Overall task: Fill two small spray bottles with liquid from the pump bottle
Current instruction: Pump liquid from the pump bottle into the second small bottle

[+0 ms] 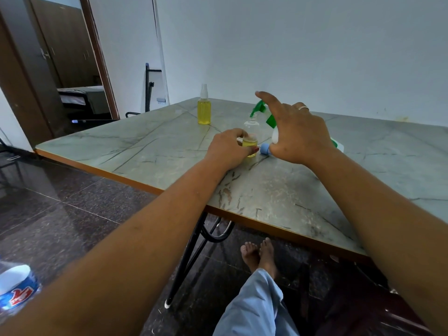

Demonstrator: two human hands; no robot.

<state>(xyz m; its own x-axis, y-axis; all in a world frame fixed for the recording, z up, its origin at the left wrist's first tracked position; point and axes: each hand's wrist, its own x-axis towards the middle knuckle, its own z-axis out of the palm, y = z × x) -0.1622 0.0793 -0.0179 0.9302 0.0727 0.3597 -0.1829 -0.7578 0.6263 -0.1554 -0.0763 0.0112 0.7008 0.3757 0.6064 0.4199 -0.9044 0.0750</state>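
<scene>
Roughly midway along the tabletop [278, 190], back from its near edge, the left hand [228, 147] grips an open spray bottle [251, 135]. Its fingers curl round the lower part, where yellow liquid stands. Just to the right, the right hand [297, 133] arches wide over the pump bottle [275, 138]. Its index finger is straight above the green pump head [260, 108] and its thumb lies low by the white neck. The hand hides most of that bottle, so I cannot tell whether it clasps or only presses. The green spout hangs just above the open bottle's mouth. A blue cap [264, 149] lies between the open bottle and the right thumb. Toward the far left corner stands a second spray bottle [204, 110], capped and full of yellow liquid, well apart from both hands.

The top is grey-green with a marble pattern and an orange-brown edge, carried on black metal legs [191, 251]. Beneath it, bare feet [260, 254] and a pale blue trouser leg [257, 309] show against a dark polished stone floor [72, 202]. A plastic water bottle [17, 291] sits at lower left, close to the camera. Behind are a plain pale wall [315, 44] and, to the left, an open doorway [72, 69] with a bed beyond
</scene>
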